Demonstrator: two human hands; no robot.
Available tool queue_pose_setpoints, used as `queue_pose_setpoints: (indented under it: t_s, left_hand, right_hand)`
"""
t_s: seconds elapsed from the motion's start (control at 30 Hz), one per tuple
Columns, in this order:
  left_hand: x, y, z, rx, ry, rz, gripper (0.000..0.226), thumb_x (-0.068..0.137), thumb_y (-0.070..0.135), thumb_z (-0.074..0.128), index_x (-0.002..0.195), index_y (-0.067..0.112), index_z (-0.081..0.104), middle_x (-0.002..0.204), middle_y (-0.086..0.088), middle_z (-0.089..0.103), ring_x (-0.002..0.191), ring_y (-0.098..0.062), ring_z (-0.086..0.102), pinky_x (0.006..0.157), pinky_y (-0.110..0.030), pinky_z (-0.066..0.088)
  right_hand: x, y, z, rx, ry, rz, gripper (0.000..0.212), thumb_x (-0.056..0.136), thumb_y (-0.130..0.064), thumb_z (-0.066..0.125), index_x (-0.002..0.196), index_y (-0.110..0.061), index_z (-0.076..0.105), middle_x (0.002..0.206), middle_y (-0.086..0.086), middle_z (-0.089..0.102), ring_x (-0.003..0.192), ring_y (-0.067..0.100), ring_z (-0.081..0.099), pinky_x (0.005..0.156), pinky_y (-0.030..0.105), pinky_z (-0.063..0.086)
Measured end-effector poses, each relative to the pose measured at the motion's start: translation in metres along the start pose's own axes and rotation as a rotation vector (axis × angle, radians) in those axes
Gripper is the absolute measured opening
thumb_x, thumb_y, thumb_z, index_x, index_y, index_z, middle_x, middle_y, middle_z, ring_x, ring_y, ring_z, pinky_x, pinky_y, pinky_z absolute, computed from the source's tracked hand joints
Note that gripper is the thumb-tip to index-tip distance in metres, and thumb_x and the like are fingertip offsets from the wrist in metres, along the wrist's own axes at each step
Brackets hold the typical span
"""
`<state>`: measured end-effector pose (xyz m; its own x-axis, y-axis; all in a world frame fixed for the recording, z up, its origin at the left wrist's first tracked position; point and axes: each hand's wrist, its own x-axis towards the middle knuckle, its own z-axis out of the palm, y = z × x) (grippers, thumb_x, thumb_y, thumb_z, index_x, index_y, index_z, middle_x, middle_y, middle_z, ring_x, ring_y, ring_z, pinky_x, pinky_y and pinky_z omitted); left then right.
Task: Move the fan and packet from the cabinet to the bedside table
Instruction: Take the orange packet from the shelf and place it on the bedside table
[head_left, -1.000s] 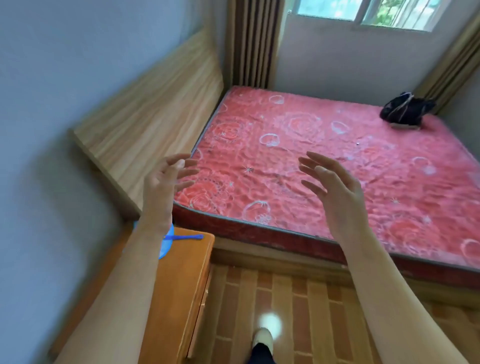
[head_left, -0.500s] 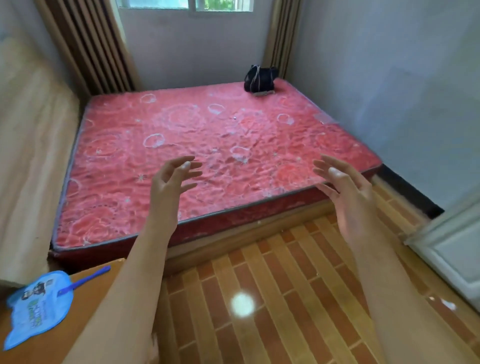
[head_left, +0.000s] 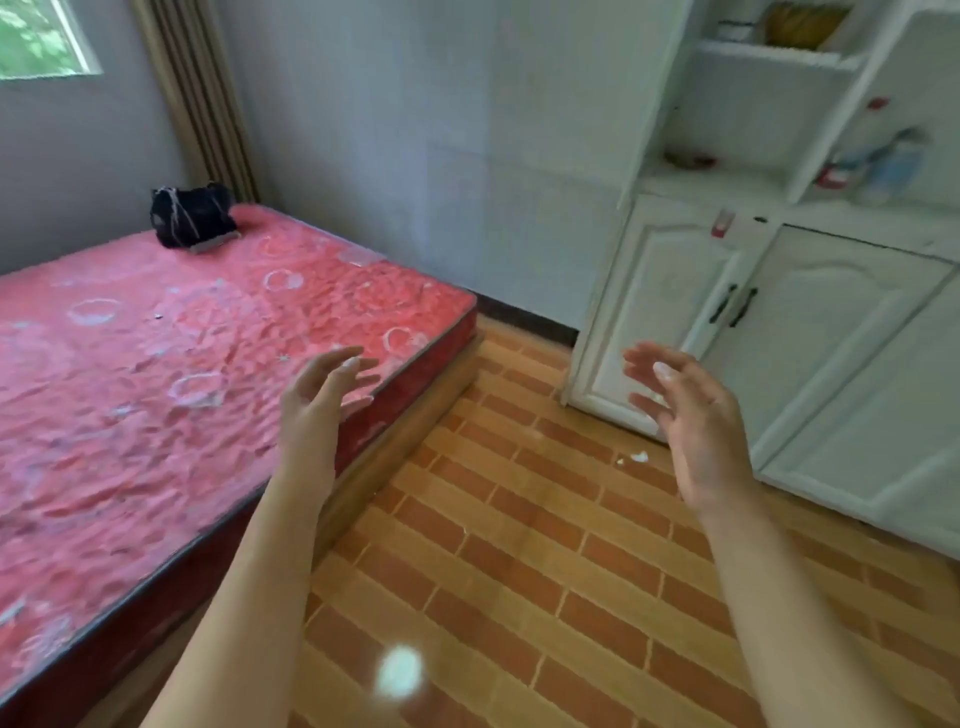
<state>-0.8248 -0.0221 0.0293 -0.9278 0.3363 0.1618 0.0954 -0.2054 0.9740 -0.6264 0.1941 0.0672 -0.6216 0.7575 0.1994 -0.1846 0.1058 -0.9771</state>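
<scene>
A white cabinet (head_left: 800, 332) with shut lower doors and open upper shelves stands at the right. On its ledge and shelves sit small red-and-white things, among them a small packet-like item (head_left: 723, 223), too blurred to identify. My left hand (head_left: 317, 405) is raised over the bed's corner, fingers apart, holding nothing. My right hand (head_left: 691, 421) hovers in front of the cabinet's lower left door, also open and empty. The fan and the bedside table are out of view.
A bed with a red patterned mattress (head_left: 156, 374) fills the left, with a black bag (head_left: 191, 214) at its far corner. Brick-patterned floor (head_left: 519, 545) lies between bed and cabinet. A curtain (head_left: 200, 98) hangs by the window.
My view has swung to the right, from the bedside table with the blue fan on it, across the bed, to the white cabinet. Both hands stay raised and empty.
</scene>
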Motion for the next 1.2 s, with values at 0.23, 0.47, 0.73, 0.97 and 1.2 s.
queue_pose_setpoints:
  t_s: [0.23, 0.47, 0.73, 0.97, 1.2]
  left_hand:
    - [0.006, -0.009, 0.109, -0.038, -0.280, -0.039, 0.017, 0.092, 0.015, 0.051, 0.099, 0.019, 0.067, 0.097, -0.003, 0.071, 0.093, -0.020, 0.068, 0.081, -0.033, 0.053]
    - [-0.012, -0.014, 0.180, -0.030, -0.461, -0.042, 0.018, 0.094, 0.018, 0.051, 0.102, 0.023, 0.066, 0.102, -0.005, 0.070, 0.097, -0.022, 0.068, 0.084, -0.035, 0.053]
    - [-0.029, -0.021, 0.234, -0.020, -0.503, -0.026, 0.018, 0.094, 0.017, 0.050, 0.101, 0.021, 0.066, 0.107, -0.011, 0.070, 0.099, -0.024, 0.068, 0.083, -0.031, 0.054]
    - [-0.020, -0.021, 0.266, 0.016, -0.461, -0.012, 0.018, 0.093, 0.019, 0.053, 0.106, 0.017, 0.066, 0.105, -0.007, 0.071, 0.098, -0.022, 0.068, 0.087, -0.042, 0.054]
    - [0.008, -0.032, 0.302, 0.031, -0.434, -0.008, 0.021, 0.093, 0.020, 0.052, 0.110, 0.015, 0.064, 0.107, -0.008, 0.070, 0.098, -0.022, 0.068, 0.086, -0.042, 0.054]
  right_hand:
    - [-0.031, -0.012, -0.098, -0.025, 0.290, -0.018, 0.025, 0.094, -0.010, 0.045, 0.096, -0.022, 0.067, 0.099, -0.006, 0.069, 0.101, 0.010, 0.063, 0.084, 0.028, 0.050]
    - [-0.060, -0.017, -0.154, -0.053, 0.446, -0.041, 0.024, 0.093, -0.012, 0.046, 0.097, -0.024, 0.067, 0.103, -0.002, 0.069, 0.106, 0.016, 0.063, 0.088, 0.032, 0.051]
    - [-0.060, -0.016, -0.197, 0.003, 0.487, -0.090, 0.021, 0.089, -0.019, 0.051, 0.091, -0.027, 0.071, 0.099, -0.003, 0.072, 0.104, 0.017, 0.064, 0.090, 0.033, 0.053]
    - [-0.020, -0.014, -0.218, 0.002, 0.447, -0.105, 0.022, 0.093, -0.017, 0.047, 0.098, -0.025, 0.066, 0.104, -0.003, 0.070, 0.107, 0.017, 0.063, 0.091, 0.035, 0.050]
    - [0.029, -0.006, -0.239, -0.017, 0.383, -0.116, 0.043, 0.063, -0.060, 0.064, 0.095, -0.033, 0.070, 0.105, -0.006, 0.071, 0.106, 0.014, 0.064, 0.086, 0.027, 0.054]
